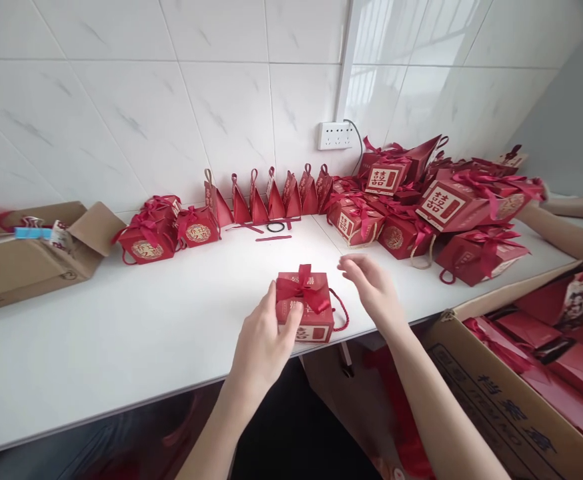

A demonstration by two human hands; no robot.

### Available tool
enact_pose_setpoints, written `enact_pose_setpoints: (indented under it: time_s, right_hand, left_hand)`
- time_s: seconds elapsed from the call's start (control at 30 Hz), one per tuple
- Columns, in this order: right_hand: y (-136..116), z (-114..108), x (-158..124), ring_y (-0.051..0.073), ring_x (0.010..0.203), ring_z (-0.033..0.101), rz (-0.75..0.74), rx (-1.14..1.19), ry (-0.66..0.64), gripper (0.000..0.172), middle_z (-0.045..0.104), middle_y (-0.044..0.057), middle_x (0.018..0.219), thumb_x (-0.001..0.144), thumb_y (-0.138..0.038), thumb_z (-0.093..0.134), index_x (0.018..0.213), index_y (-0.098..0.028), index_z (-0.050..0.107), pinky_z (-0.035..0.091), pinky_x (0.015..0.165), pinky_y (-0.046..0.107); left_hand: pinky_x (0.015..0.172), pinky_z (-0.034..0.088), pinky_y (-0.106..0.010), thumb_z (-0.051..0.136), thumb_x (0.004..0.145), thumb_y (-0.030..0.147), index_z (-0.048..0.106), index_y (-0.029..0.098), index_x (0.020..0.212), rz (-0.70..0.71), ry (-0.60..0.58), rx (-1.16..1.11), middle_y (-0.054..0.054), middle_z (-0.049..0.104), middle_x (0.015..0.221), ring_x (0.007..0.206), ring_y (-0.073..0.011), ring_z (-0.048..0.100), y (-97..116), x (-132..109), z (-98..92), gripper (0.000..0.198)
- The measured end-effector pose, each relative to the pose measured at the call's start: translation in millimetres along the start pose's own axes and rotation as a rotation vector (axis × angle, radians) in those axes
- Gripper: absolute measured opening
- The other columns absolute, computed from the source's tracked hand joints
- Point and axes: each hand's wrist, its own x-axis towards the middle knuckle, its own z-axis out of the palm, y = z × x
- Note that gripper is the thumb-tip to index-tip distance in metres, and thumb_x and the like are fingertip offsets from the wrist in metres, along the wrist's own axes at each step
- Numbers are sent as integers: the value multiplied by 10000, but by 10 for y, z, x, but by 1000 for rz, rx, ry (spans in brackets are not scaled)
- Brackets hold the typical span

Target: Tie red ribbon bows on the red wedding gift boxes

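Observation:
A small red gift box (315, 301) with a red ribbon bow on top sits near the table's front edge. My left hand (267, 328) grips it from the left, its thumb against the near side and its fingers along the far left side. From the box's right side a twisted red cord handle (342, 312) loops out. Just right of the box, my right hand (369, 283) hovers with nothing in it. Its fingers are loosely bent, and it is apart from the box.
Red triangular boxes (271, 203) line the wall, with ribbon strips (273, 238) before them. Bowed boxes (149, 239) stand left beside an open carton (31, 267). Another pile (436, 203) rises at right, near a co-worker's arm (546, 227). A filled carton (501, 400) stands front right.

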Motion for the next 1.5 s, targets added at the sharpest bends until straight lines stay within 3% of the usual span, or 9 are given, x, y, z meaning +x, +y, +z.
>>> enact_pose_setpoints:
  time_s: [0.17,0.27,0.33,0.4,0.53,0.73,0.93,1.1,1.5]
  right_hand:
    - [-72,-43,-592,266,1162,487,-133,-144,-74,361,521,107,1205,837,-462,530,1132,-262,476,410,971,449]
    - [10,28,-664,274,1200,461,-89,-158,-142,452,461,115,1288,824,-467,552,1199,-260,411,413,977,471]
    - [63,79,-628,264,1216,451,-53,-111,-160,497,432,120,1323,826,-469,549,1232,-252,361,425,975,457]
    - [105,117,-581,251,1219,449,-55,-98,-188,541,420,129,1335,826,-453,555,1264,-242,318,426,979,440]
    - [207,112,-509,236,1201,466,-107,-148,-266,465,447,120,1306,855,-399,518,1256,-238,346,417,987,440]
    - [225,-65,-349,247,1085,542,-67,-167,-109,329,544,110,1180,840,-420,504,1111,-235,477,458,881,432]
    - [-133,84,52,197,752,591,-10,-222,-154,354,630,44,774,838,-527,440,873,-203,576,431,686,324]
    - [-274,273,190,166,619,542,-30,-310,-295,308,608,24,658,783,-492,526,697,-199,571,388,606,296]
    - [62,266,-175,82,484,421,254,502,-141,308,516,-46,558,656,-433,723,660,-182,546,329,478,223]
  left_hand:
    - [543,375,-300,543,760,547,682,225,731,3,-32,289,-47,637,538,537,-264,600,114,-233,-312,352]
    - [646,428,-318,512,770,569,685,200,816,19,115,463,-90,698,745,751,-294,644,82,-89,-472,410]
    - [819,433,-331,445,836,506,620,202,1073,115,165,376,-92,658,1096,1026,-277,594,17,107,-472,424]
    - [913,408,-325,424,865,417,577,203,1129,233,119,266,-75,600,1202,1114,-241,547,-61,270,-399,373]
    - [865,434,-323,481,834,331,619,208,948,281,97,238,-63,642,1019,981,-229,587,-162,218,-258,218]
    - [704,420,-267,468,839,389,559,217,671,190,146,131,-20,628,768,782,-191,584,-36,-172,-424,257]
    - [568,364,-250,552,748,538,531,212,714,-40,24,98,10,600,705,624,-161,540,-22,86,-424,328]
    - [491,273,-240,511,775,530,385,203,555,-76,-67,23,54,364,505,484,-114,363,-103,122,-352,414]
    - [491,271,-217,531,792,454,356,194,582,-111,131,-385,55,308,540,510,-89,307,-295,130,-38,377]
